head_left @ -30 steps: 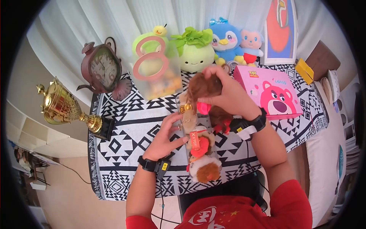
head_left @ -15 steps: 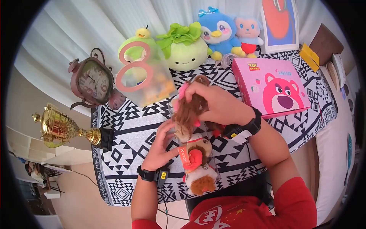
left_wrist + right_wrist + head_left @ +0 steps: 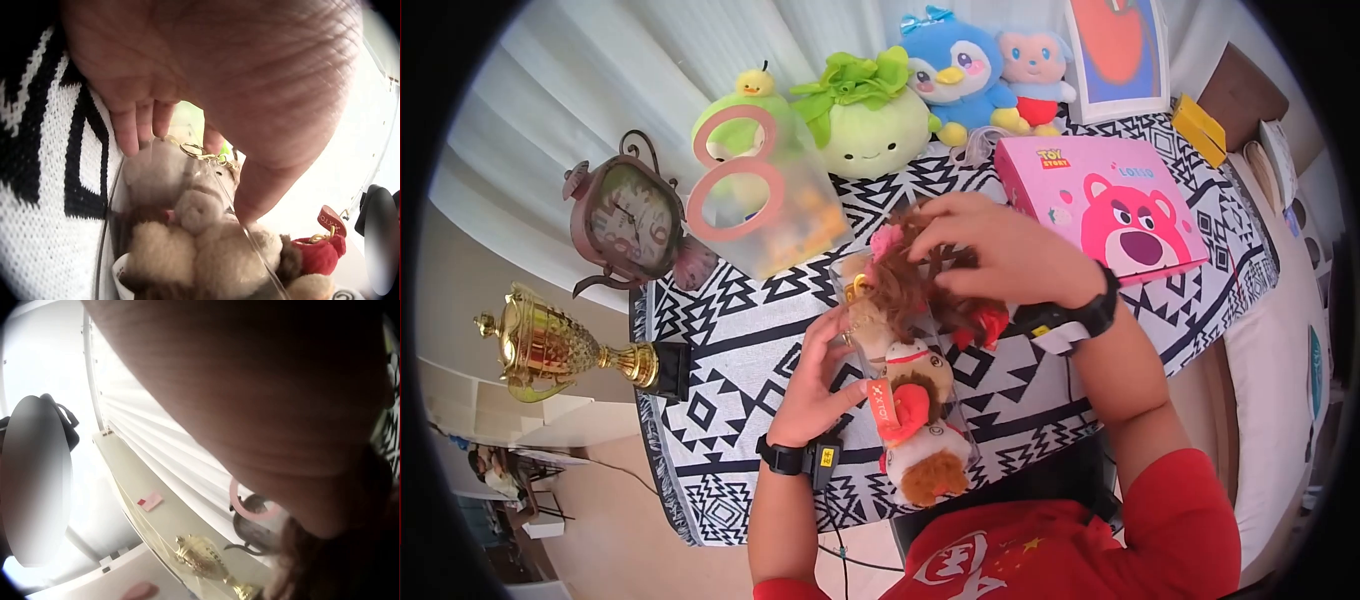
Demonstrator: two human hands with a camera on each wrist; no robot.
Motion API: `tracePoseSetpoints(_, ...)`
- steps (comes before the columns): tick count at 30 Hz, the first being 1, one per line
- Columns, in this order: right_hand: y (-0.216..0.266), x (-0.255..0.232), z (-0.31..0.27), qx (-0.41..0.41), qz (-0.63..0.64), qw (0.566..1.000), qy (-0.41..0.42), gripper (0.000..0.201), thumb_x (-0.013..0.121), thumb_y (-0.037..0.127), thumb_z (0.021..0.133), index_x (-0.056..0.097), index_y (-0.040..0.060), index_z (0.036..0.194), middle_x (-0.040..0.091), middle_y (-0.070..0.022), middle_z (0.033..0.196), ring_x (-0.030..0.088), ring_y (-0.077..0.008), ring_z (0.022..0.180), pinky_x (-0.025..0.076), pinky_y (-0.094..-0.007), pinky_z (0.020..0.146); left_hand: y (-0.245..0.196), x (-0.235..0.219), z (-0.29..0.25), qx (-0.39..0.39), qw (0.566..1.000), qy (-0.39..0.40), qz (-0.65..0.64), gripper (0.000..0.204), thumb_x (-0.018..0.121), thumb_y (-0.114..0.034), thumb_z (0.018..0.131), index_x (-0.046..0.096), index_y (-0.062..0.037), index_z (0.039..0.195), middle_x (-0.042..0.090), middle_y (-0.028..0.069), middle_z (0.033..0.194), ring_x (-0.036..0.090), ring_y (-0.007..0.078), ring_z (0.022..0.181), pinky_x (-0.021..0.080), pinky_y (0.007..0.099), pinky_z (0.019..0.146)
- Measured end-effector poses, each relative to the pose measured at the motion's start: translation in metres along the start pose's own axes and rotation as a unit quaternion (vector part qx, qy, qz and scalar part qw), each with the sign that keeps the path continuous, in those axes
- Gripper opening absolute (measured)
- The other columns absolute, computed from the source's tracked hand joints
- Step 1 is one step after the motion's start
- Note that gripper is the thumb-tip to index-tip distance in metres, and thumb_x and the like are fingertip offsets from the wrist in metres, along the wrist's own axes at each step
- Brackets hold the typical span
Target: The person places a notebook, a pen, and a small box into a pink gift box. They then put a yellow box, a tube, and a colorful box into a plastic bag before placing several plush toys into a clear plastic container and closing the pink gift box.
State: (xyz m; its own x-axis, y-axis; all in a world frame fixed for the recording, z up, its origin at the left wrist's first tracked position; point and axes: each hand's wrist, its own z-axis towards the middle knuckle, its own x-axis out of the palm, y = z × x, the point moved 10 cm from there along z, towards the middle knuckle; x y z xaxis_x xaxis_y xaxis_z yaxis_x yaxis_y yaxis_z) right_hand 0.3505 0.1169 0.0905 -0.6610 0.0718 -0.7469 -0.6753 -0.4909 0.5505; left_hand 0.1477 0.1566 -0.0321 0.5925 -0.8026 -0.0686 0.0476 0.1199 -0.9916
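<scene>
A person in a red shirt sits at a surface (image 3: 730,340) draped with a black-and-white geometric woven cloth, working on a narrow clear plastic box (image 3: 912,400) packed with small brown and cream plush toys. The box lies lengthwise in front of the person, between both hands. The left hand (image 3: 825,375) presses against the box's left side, thumb and fingers wrapped about its far end, as the left wrist view (image 3: 250,112) shows beside a small gold keyring clasp (image 3: 203,153). The right hand (image 3: 1000,255) curls over a fluffy brown plush toy with a pink bow (image 3: 910,275) at the box's far end, fingers sunk into the fur. The plush looks light, soft and squashy, easily pinched by its body; the thin box looks slippery and likely to flex, so holding its edges seems safest. Near by stand a pink bear-printed gift box (image 3: 1100,205) and a gold trophy (image 3: 550,345).
</scene>
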Motion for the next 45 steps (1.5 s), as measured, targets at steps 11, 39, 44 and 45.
tracePoseSetpoints(11,-0.042,0.049,-0.055,0.225,-0.112,0.965,0.071,0.063,0.081,0.019,0.072,0.057,0.0082,0.130,0.065,-0.0170,0.117,0.062,-0.0361,0.112,0.050,-0.0436,0.099,0.001,-0.002,-0.001,0.011,1.000,-0.010,0.014,0.081,0.080,-0.007,0.085,0.038,-0.0143,0.154,0.029,0.0099,0.158,0.033,0.0231,0.147,0.038,0.0423,0.116)
tracePoseSetpoints(39,0.015,0.039,-0.016,0.062,0.107,0.991,-0.057,0.048,0.077,0.006,0.082,0.063,0.0070,0.128,0.062,-0.0133,0.126,0.060,-0.0328,0.119,0.048,-0.0385,0.102,0.002,0.000,-0.001,0.005,0.999,-0.016,0.028,0.078,0.079,-0.011,0.087,0.037,-0.0114,0.152,0.032,0.0099,0.155,0.036,0.0222,0.144,0.038,0.0404,0.114)
tracePoseSetpoints(44,0.015,0.048,-0.025,0.026,0.099,0.994,-0.035,0.056,0.082,0.011,0.076,0.063,0.0095,0.129,0.053,-0.0137,0.134,0.050,-0.0343,0.127,0.042,-0.0416,0.110,0.000,0.001,0.000,-0.002,0.999,-0.009,0.035,0.080,0.079,-0.009,0.087,0.035,-0.0111,0.154,0.032,0.0084,0.156,0.036,0.0213,0.144,0.037,0.0394,0.114)
tracePoseSetpoints(45,0.014,0.049,-0.028,0.023,0.077,0.996,-0.044,0.056,0.082,0.014,0.075,0.064,0.0094,0.128,0.051,-0.0140,0.136,0.049,-0.0350,0.128,0.041,-0.0418,0.110,0.001,0.000,-0.001,-0.001,0.999,-0.014,0.033,0.080,0.079,-0.009,0.087,0.035,-0.0110,0.154,0.033,0.0080,0.156,0.036,0.0211,0.144,0.037,0.0393,0.114)
